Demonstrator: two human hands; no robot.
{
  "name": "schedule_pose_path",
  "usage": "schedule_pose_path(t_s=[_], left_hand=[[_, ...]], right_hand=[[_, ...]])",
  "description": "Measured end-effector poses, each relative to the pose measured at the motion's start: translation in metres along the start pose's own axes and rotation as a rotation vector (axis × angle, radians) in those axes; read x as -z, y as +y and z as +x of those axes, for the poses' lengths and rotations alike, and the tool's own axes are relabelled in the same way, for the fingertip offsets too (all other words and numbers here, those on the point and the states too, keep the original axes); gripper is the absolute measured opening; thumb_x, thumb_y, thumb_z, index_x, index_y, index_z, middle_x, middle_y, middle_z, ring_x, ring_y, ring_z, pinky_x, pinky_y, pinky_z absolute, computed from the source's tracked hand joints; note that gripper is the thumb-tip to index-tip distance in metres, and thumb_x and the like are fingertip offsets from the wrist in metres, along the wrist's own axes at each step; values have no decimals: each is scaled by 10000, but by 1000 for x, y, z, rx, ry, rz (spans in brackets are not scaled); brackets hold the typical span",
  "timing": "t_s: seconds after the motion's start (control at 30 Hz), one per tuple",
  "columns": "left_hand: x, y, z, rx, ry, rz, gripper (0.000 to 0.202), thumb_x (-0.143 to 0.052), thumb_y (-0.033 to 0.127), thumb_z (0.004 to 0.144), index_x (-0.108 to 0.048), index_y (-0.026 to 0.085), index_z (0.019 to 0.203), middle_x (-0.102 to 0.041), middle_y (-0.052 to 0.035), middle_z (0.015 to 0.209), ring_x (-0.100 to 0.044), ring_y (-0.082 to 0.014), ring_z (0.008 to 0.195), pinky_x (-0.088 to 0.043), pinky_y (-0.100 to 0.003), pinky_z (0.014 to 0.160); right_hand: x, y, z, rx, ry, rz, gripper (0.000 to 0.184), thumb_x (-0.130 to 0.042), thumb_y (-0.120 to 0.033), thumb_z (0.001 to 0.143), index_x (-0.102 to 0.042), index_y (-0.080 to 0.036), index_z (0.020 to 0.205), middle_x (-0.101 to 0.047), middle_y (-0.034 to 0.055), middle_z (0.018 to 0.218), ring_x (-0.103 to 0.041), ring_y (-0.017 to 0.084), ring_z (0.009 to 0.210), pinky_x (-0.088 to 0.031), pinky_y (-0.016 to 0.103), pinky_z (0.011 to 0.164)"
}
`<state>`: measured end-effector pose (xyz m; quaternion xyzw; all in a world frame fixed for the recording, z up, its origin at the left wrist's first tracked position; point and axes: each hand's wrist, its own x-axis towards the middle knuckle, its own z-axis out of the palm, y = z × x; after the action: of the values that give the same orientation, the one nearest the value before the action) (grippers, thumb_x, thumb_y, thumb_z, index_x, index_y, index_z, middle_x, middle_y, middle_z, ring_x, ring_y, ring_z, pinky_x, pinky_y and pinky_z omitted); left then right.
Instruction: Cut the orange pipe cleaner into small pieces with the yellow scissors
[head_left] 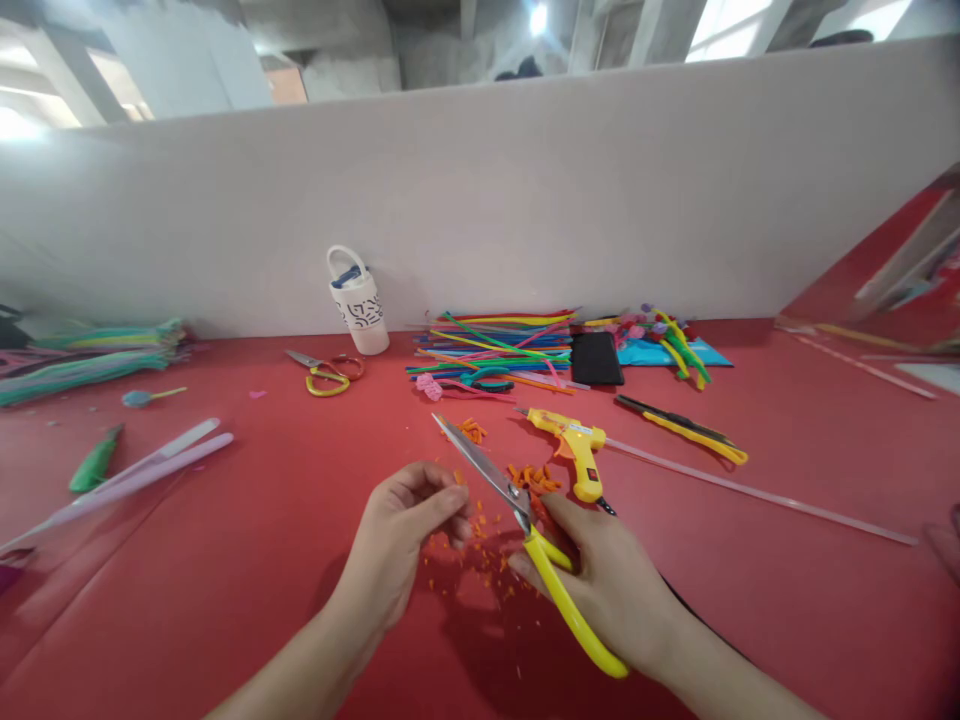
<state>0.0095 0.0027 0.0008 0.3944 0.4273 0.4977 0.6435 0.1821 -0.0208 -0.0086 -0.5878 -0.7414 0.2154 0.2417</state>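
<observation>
Pointing away and to the left, the yellow-handled scissors [536, 548] are held over the red surface [262, 560] by the right hand [611, 580], whose fingers are closed around the handles; the blades are seen close together. The left hand [409, 520] is held just left of the scissors, its fingers curled inward and its thumb brought close to the index finger. An orange bit is seen right by those fingertips, but whether it is pinched there cannot be told. Orange clippings [534, 478] are heaped beside the scissors' pivot, and smaller bits are strewn below and between the hands. Beyond the right hand, a yellow glue gun [581, 445] is laid on its side, with a clear glue stick [750, 490] stretched out behind it. Farther off, colored pipe cleaners [495, 345] are spread near the pale partition [480, 200], between a white cup [360, 312] and a black flat object [598, 358]
</observation>
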Motion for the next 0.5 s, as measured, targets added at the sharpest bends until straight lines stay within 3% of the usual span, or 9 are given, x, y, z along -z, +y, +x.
schedule_pose_path(t_s=[0.2,0.5], left_hand=[[6,7,3,-69,79,-85,66,-591,169,681,-567,144,625,-576,25,559,-517,-61,472,-400,-161,459],[8,9,2,-90,84,-97,68,-577,149,683,-572,143,615,-579,22,561,-528,-69,475,-410,-172,464]], right_hand=[[-9,3,-2,111,-29,-248,287,-474,-485,719,-393,-216,659,-528,-22,534,-470,133,457,-227,223,431],[-15,12,-3,210,36,-457,215,-425,-416,764,-412,-211,704,-553,0,541,-519,171,482,-231,253,451]])
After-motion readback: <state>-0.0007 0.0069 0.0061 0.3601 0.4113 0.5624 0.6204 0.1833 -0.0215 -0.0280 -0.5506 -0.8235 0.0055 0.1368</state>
